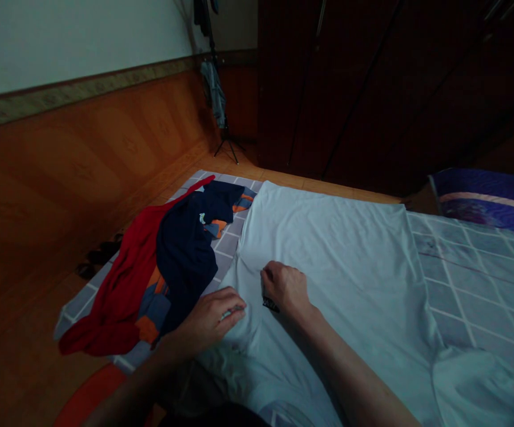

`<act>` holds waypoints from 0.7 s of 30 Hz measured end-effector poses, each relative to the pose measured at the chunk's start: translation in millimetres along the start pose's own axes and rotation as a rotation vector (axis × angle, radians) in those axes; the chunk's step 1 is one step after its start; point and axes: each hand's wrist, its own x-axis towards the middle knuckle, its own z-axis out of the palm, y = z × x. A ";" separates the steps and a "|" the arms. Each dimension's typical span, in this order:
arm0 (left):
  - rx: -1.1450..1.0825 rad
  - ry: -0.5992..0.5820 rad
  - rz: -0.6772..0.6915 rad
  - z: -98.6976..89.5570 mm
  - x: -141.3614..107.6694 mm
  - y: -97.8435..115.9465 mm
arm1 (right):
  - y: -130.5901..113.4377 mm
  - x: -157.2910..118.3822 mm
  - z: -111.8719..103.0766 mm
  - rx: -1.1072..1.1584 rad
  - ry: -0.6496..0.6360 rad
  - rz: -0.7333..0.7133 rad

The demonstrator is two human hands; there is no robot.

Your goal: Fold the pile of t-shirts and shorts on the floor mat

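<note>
A pale, light-coloured shirt (pixel 345 255) lies spread over a bed with a grey checked sheet (pixel 465 279). My right hand (pixel 286 287) rests on the shirt with its fingers curled in, beside a small dark printed patch (pixel 270 305); whatever the fingers may pinch is hidden. Over the shirt's left edge is my left hand (pixel 216 311), its thumb and fingers apart and nothing between them. A dark blue garment (pixel 185 243) with orange and grey parts lies left of the shirt, next to a red garment (pixel 125 279).
An orange-tiled wall (pixel 83 154) runs along the left. Behind the bed stand a dark wardrobe (pixel 337 89) and a stand with hanging clothes (pixel 214 95). Purple bedding (pixel 492 198) is at the right. A red round object (pixel 90 397) sits at the lower left.
</note>
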 end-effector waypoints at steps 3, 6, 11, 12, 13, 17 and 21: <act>0.209 0.092 0.067 -0.4 3.5 -10.1 | -0.7 -0.6 2.2 -0.011 0.018 0.018; 0.406 0.015 0.066 0.3 6.3 -22.6 | 1.0 -0.8 4.6 -0.014 0.044 0.015; 0.446 -0.095 0.082 -6.7 6.5 -34.6 | 1.1 -5.6 -1.6 -0.007 0.082 -0.063; 0.427 -0.073 0.091 -9.6 7.9 -33.9 | -0.7 -7.9 -6.2 -0.005 0.076 -0.101; 0.410 -0.040 0.099 -12.5 10.4 -32.4 | -3.5 -10.9 -11.6 -0.002 0.054 -0.153; 0.385 0.023 0.148 -20.7 29.1 -25.5 | -22.8 -29.1 -31.0 0.030 -0.221 -0.481; 0.469 -0.093 0.107 -19.2 47.8 -28.7 | -44.2 -48.9 -23.2 -0.023 -0.422 -0.655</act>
